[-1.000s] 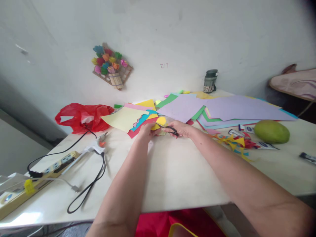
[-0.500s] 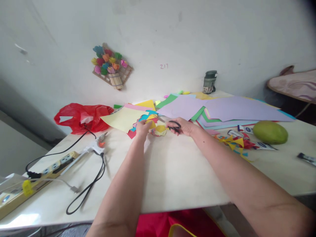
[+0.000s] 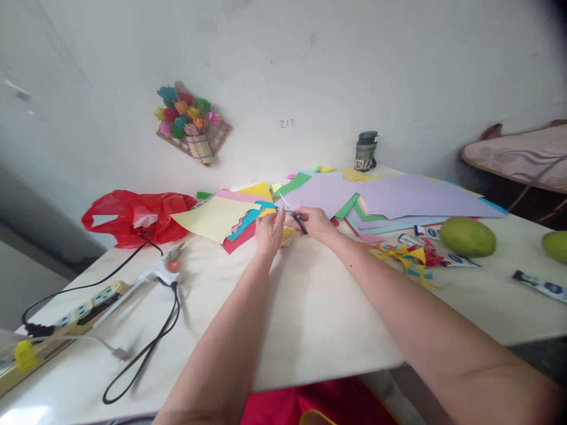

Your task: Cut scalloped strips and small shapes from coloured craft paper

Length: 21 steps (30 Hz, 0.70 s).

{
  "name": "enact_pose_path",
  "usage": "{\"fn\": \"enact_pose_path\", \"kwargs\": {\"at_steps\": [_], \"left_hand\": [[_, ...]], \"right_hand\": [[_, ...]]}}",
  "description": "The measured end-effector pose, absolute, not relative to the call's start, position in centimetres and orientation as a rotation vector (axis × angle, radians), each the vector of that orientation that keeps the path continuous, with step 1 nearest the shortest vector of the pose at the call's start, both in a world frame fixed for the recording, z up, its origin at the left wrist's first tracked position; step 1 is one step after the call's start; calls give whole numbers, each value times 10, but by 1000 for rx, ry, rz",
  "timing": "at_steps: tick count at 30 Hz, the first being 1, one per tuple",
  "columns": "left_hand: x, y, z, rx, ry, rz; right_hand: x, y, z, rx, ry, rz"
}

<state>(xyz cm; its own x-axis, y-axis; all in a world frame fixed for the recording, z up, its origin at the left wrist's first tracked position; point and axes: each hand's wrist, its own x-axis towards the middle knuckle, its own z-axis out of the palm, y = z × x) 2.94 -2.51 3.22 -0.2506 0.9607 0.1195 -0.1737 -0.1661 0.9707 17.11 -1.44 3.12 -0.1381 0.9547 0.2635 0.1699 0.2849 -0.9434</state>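
Note:
My right hand (image 3: 313,223) is closed on black-handled scissors (image 3: 300,224), whose blades point up and to the left. Close beside it, my left hand (image 3: 270,230) is closed at the blades' side; what its fingers grip is hard to make out. A small yellow paper piece (image 3: 289,235) shows between and below the hands. Left of my left hand lie a pale yellow sheet (image 3: 215,217), a wavy-edged blue strip (image 3: 248,221) and a red sheet (image 3: 237,241). Large lilac sheets (image 3: 407,196) spread out behind my right hand.
On the left are a red plastic bag (image 3: 133,221), a glue gun (image 3: 166,268) with its cable and a power strip (image 3: 84,310). Rightward are yellow paper scraps (image 3: 405,255), glue tubes (image 3: 540,286) and a green fruit (image 3: 467,236). A bottle (image 3: 365,152) stands at the back.
The view has shifted slightly to the right. My left hand has turned and moved nearer to the scissors, which now point up-left. The yellow paper piece is more hidden than before.

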Motion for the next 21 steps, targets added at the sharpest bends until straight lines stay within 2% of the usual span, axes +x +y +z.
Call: {"fn": "enact_pose_path", "kwargs": {"at_steps": [2,6,12,15,18,21], "left_hand": [[31,-26,30,1162,1213,1474],[27,-26,23,1141,1025,1395],[26,-20,23,1046,873,1456],[28,-19,28,873,864,1526],[28,-20,31,736,825,1554],[28,-22,29,632,760,1548]], "right_hand": [[166,-12,26,-1024,-1661,852],[162,-14,23,-1008,-1823,736],[164,-27,38,-976,-1917,944],[172,-25,46,-915,-1789,1022],[183,-14,44,-964,-1631,888],[193,-2,34,-1104,-1754,754]]}}
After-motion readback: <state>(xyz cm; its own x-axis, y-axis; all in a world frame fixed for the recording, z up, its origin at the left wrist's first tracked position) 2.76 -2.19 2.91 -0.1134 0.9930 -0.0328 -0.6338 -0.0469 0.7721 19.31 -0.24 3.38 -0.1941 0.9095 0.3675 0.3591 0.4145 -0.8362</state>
